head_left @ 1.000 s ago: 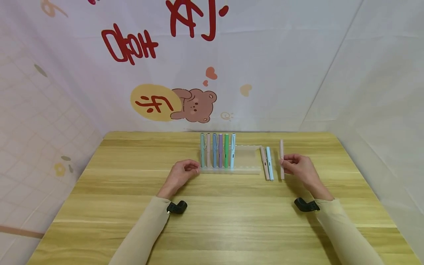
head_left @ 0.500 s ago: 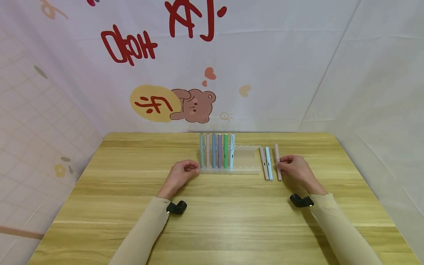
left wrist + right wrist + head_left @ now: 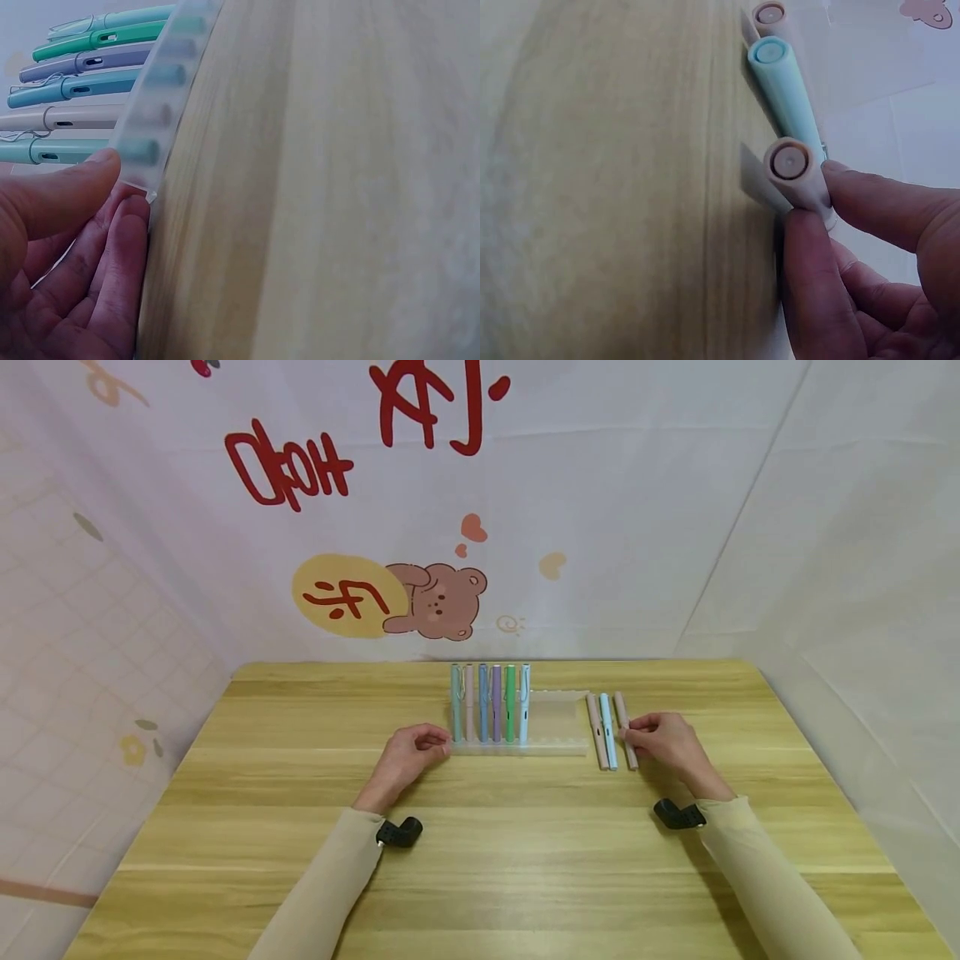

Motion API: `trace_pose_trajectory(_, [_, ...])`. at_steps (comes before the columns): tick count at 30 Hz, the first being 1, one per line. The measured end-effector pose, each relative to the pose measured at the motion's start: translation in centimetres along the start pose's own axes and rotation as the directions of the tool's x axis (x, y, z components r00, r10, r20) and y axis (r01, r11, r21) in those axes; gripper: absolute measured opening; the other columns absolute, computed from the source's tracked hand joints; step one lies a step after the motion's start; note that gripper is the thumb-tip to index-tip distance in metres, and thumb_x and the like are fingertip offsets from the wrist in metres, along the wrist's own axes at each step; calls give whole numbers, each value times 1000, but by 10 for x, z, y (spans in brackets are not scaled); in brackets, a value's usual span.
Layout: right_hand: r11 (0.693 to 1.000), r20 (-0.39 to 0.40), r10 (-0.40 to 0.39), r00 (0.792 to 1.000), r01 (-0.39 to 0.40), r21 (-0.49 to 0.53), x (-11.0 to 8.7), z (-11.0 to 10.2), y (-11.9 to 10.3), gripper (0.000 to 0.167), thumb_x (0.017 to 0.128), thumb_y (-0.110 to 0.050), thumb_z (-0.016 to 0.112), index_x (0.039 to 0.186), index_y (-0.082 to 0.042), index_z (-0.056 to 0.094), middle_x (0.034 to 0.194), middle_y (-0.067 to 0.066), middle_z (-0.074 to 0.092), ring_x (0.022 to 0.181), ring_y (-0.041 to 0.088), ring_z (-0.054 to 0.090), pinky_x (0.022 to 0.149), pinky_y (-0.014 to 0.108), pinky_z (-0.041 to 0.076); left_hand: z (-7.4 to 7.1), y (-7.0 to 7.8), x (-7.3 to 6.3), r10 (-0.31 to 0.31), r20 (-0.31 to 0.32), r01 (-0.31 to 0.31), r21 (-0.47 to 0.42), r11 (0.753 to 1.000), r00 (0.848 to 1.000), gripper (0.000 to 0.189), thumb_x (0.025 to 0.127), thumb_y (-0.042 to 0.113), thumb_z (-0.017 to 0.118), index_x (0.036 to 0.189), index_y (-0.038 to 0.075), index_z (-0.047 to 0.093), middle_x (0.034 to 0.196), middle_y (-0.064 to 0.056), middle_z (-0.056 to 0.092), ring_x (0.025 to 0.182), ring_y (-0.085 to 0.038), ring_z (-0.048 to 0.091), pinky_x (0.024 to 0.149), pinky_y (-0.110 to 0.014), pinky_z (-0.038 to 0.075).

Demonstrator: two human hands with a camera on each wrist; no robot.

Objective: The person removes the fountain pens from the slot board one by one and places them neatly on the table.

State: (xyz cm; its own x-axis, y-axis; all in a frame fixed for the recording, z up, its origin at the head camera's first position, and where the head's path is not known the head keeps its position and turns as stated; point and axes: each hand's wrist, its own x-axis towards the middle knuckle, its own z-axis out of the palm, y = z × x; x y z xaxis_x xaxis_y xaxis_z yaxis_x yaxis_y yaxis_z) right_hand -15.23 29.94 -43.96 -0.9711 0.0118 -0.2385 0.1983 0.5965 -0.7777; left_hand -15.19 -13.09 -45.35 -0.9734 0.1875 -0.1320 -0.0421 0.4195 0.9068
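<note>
A clear pen rack [image 3: 558, 747] holds several capped pens side by side, the last a light blue pen [image 3: 524, 706]. My left hand [image 3: 407, 758] pinches the rack's left front corner; in the left wrist view the thumb lies by the teal pen [image 3: 75, 151] and the fingertips are at the corner. My right hand [image 3: 672, 745] pinches a dusty-pink pen [image 3: 801, 176] between thumb and fingers, its flat end facing the wrist camera. Left of it, a pale blue pen [image 3: 608, 732] and another dusty-pink pen [image 3: 597, 731] lie close together beside the rack.
The wooden table [image 3: 510, 860] reaches back to a printed wall cloth [image 3: 615, 527]. The rack's right part, right of the light blue pen, bears no pens. Black wrist cameras [image 3: 400, 832] sit on both wrists.
My right hand has moved left with the dusty-pink pen, bringing it nearer the pale blue pen and tilting its top left. My left hand stays at the rack's corner.
</note>
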Motion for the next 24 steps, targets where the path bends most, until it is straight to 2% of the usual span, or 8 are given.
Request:
trace_pose_trajectory(10, [999, -12, 11, 1000, -12, -50, -2, -2, -3, 42, 96, -26, 75, 117, 9, 69, 103, 18, 74, 80, 15, 71, 68, 24, 55, 1, 0, -2, 2, -7, -2, -10, 1000, 1000, 17, 96, 9, 73, 113, 6, 74, 106, -7, 73, 99, -21, 66, 92, -40, 50])
trace_pose_trajectory(18, [999, 2, 36, 999, -36, -40, -1, -1, -4, 43, 95, -28, 76, 118, 8, 69, 106, 17, 74, 82, 14, 71, 70, 24, 55, 1, 1, -3, -6, -7, 6, -16, 1000, 1000, 18, 96, 8, 73, 114, 5, 74, 107, -7, 73, 100, -21, 66, 94, -41, 50])
trace_pose_trajectory(24, [999, 5, 30, 1000, -30, -10, -1, 0, -3, 40, 96, -23, 74, 118, 10, 69, 106, 20, 74, 84, 16, 73, 71, 25, 58, 2, 0, -3, 1, -14, -1, -14, 1000, 1000, 18, 96, 8, 73, 114, 5, 74, 106, -7, 73, 100, -22, 66, 92, -40, 50])
